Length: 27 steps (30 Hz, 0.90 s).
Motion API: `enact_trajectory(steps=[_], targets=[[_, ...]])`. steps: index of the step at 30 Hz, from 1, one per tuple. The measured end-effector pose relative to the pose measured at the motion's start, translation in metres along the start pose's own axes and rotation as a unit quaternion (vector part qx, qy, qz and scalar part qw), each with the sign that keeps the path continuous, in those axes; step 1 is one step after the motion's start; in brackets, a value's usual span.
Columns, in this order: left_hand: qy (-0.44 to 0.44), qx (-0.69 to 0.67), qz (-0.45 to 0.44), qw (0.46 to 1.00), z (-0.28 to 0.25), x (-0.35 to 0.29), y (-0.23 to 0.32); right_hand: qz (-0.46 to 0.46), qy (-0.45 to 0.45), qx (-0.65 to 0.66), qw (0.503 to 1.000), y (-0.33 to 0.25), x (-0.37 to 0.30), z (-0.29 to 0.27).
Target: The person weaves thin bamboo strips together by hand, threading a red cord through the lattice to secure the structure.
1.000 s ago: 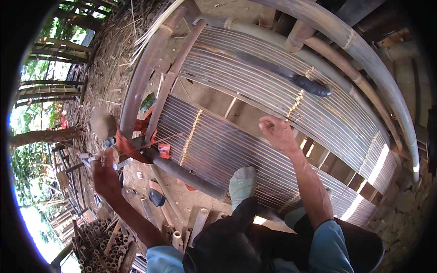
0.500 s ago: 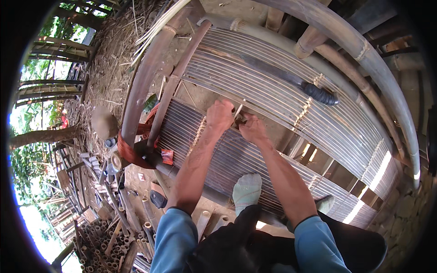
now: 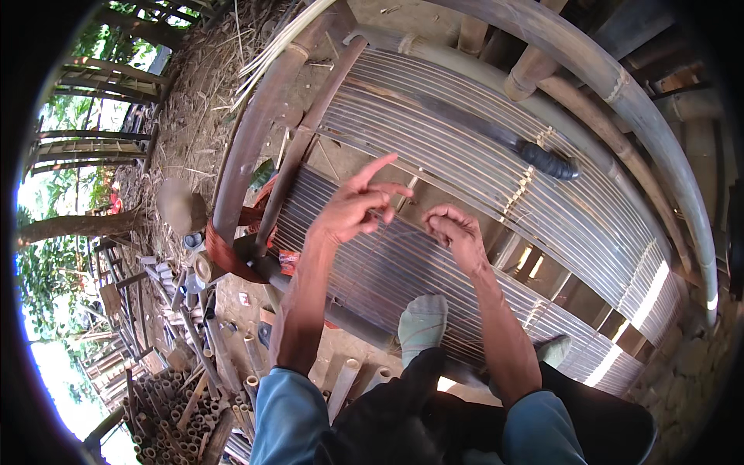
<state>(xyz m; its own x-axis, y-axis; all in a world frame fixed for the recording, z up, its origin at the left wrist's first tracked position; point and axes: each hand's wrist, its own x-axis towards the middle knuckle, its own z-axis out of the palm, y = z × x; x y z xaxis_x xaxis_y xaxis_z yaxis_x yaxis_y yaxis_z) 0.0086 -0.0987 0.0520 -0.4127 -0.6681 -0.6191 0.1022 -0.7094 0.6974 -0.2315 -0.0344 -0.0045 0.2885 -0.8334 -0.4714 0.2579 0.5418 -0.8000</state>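
My left hand (image 3: pixel 358 205) is raised over the slatted bamboo seat, its fingers spread with nothing seen in them. To its right, my right hand (image 3: pixel 457 232) hovers above the same slats with curled, pinched fingers; whatever they hold, if anything, is too small to make out. Between the hands and slightly beyond them, a thin pale stick (image 3: pixel 408 191) crosses the gap between the near slat panel (image 3: pixel 372 267) and the far slat panel (image 3: pixel 434 128). On the far panel lies a long dark tool with a black wrapped handle (image 3: pixel 549 160).
A thick curved bamboo rail (image 3: pixel 659 116) arches over the right side. Reddish cord (image 3: pixel 226 252) wraps the left post, near a small red packet (image 3: pixel 288 262). My socked foot (image 3: pixel 424 318) rests on the near slats. Cut bamboo tubes (image 3: pixel 174 403) are heaped at lower left.
My hands were together at the thin stick and have drawn apart. The left moved left and its fingers spread; the right moved right and nearer to me, still curled.
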Motion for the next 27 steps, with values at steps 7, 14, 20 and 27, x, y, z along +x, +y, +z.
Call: enact_trajectory(steps=[7, 14, 20, 27], targets=[[0.051, 0.352, 0.169, 0.919, 0.016, -0.018, -0.027, -0.079, -0.006, -0.221, 0.972, -0.022, -0.013, 0.021], [0.400, 0.660, 0.320, 0.550, -0.032, -0.105, -0.006, -0.194, 0.105, -0.389, 0.894, -0.035, -0.007, 0.014], [0.465, 0.648, 0.270, 0.540, -0.102, -0.247, -0.039, -0.227, 0.065, -0.411, 0.881, -0.036, 0.003, 0.031], [0.569, -0.040, 0.176, 0.802, -0.112, -0.393, -0.078, -0.216, 0.025, -0.376, 0.901, -0.034, 0.010, 0.048]])
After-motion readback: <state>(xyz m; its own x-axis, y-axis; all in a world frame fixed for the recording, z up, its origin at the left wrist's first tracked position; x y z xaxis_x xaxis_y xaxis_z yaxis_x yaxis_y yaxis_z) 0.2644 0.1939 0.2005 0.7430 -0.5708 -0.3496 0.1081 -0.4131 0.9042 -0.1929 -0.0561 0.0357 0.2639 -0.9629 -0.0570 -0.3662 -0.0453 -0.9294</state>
